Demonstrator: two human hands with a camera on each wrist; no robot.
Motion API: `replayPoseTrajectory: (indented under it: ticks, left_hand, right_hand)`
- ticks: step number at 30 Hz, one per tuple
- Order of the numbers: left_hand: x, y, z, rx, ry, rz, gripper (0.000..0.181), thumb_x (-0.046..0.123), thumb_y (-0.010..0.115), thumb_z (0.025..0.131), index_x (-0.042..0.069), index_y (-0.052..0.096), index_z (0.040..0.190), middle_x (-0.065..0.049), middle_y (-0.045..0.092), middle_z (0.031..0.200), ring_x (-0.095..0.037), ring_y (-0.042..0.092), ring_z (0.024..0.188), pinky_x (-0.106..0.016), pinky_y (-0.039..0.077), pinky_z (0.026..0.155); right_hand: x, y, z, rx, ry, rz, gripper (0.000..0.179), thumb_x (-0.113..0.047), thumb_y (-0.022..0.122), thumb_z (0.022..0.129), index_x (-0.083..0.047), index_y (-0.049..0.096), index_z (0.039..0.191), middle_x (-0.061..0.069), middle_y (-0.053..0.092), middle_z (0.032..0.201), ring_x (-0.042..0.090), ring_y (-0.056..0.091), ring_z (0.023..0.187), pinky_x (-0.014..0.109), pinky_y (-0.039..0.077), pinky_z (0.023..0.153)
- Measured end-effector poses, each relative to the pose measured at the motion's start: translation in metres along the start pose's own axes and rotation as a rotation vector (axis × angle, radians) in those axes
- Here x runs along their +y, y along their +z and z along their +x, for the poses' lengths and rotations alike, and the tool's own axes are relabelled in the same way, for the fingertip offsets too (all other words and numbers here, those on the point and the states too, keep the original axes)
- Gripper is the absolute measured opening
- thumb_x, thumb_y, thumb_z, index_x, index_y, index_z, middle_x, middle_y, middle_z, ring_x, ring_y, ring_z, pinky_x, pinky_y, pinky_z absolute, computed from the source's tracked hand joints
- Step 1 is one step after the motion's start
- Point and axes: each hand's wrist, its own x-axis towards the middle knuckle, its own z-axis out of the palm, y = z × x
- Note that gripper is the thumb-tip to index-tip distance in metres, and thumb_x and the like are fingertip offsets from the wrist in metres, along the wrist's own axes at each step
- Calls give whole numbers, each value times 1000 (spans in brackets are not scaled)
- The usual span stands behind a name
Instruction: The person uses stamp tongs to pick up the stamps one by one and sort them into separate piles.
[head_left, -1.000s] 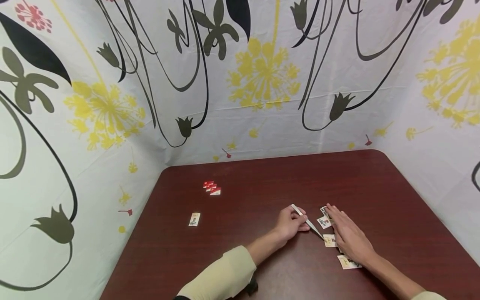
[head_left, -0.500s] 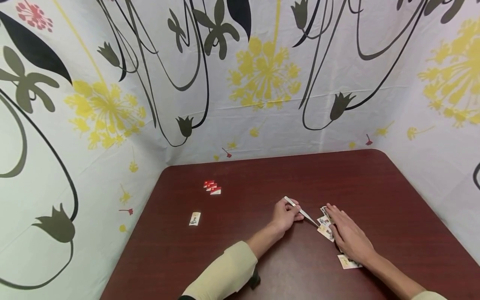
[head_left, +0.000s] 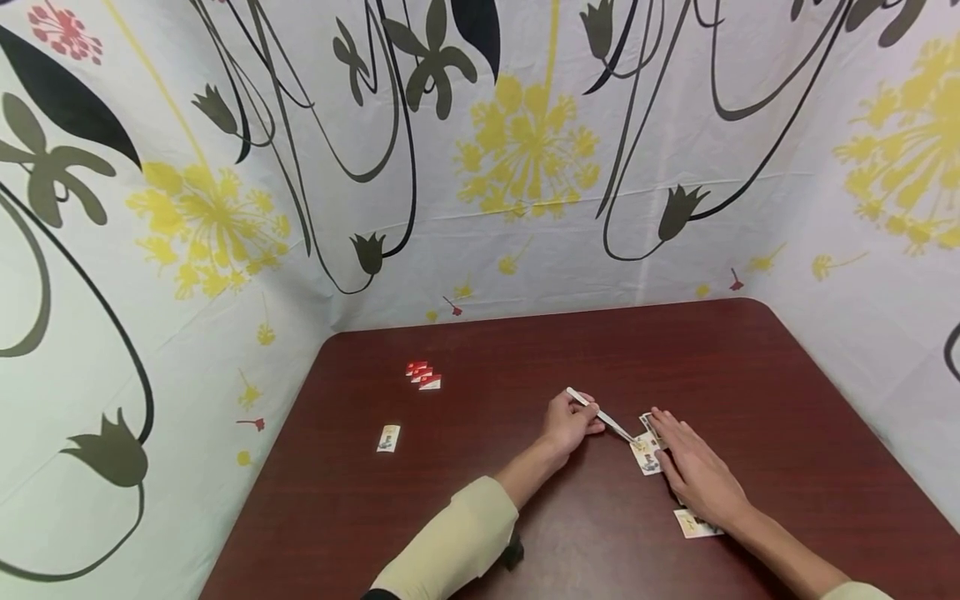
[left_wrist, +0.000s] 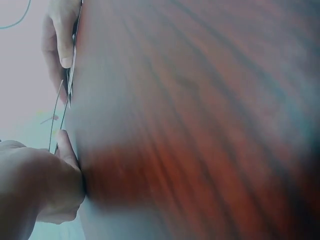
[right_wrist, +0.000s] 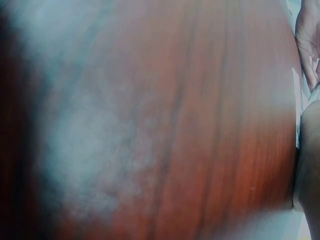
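Observation:
Slim white tweezers [head_left: 600,415] are pinched in my left hand [head_left: 567,423]. Their tips meet the upper edge of a small printed card [head_left: 647,460]; whether they clamp it or only touch it, I cannot tell. In the left wrist view the two tweezers arms [left_wrist: 53,117] look apart. Fingers extended, my right hand [head_left: 701,471] rests over several small cards and hides parts of them. Another card [head_left: 650,423] peeks out by its fingertips, and a lower card [head_left: 694,524] shows under its wrist. The right wrist view has a card edge [right_wrist: 296,107] beside the hand.
Toward the back left of the dark red-brown table [head_left: 525,358] lie several overlapping red and white cards [head_left: 424,376]. A single printed card [head_left: 387,438] is nearer, on the left. Floral-patterned cloth [head_left: 480,183] surrounds the table's far sides.
The left hand and tweezers have moved up and left. The card at their tips has shifted upward and turned, now overlapping the upper cards. The right hand has stayed in place.

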Motion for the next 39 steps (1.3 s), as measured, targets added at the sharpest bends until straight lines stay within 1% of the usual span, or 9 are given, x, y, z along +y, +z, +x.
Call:
replayPoseTrajectory:
  ticks: [4,7,16,22,29,32,36,39]
  left_hand:
    - [1,-4,-1,-21,-31,7,11,-11,66,97,-9,64,108,-4,62,79,-14,66,66,-32,70,72]
    - [2,-5,-3,-34,-38,17,10,-10,66,97,-8,64,107,-5,64,81,-15,67,67,-35,70,73]
    - [2,-5,-2,-66,-25,44,10,-12,66,97,-8,65,106,-5,63,78,-15,67,66,-37,70,74]
    - [3,-4,-2,-43,-6,15,11,-12,65,97,-7,64,107,-4,60,76,-15,67,66,-35,70,73]
    - [2,-2,-3,0,18,-11,15,-13,65,96,-13,63,111,-3,59,75,-14,66,64,-30,69,71]
    - [0,-2,-3,13,25,-26,16,-13,65,96,-14,62,112,-3,59,77,-13,65,63,-31,70,71]
    - [0,-3,-3,26,38,-43,17,-14,64,96,-16,61,112,-4,60,79,-12,66,65,-31,70,71]
    - [3,-7,-3,36,45,-45,17,-13,64,96,-16,61,113,-4,60,79,-12,66,66,-30,69,70]
  right_hand:
    - [-1,0,0,-5,0,5,57,-3,72,96,9,53,148,29,52,152,45,48,143,36,24,133]
    - [0,0,0,1,-5,2,57,-2,72,95,9,53,147,29,52,152,45,49,143,36,24,133]
    - [-1,-1,1,8,-3,2,56,-2,72,95,9,54,147,28,53,152,45,49,142,33,23,133]
    - [-1,0,1,-12,11,-5,55,-3,71,97,9,54,147,28,52,153,47,49,142,33,22,133]
    - [-1,0,1,-24,21,-3,55,-4,71,98,9,53,148,28,51,154,47,48,142,34,22,133]
    - [-2,0,1,-26,23,0,55,-5,71,98,9,53,148,28,51,154,47,48,142,34,22,133]
    - [-2,0,1,-21,19,3,54,-6,71,99,9,53,148,28,51,154,46,48,143,34,22,133]
    - [-2,-1,1,-10,13,6,53,-5,70,99,9,53,147,29,52,153,46,49,143,34,23,133]
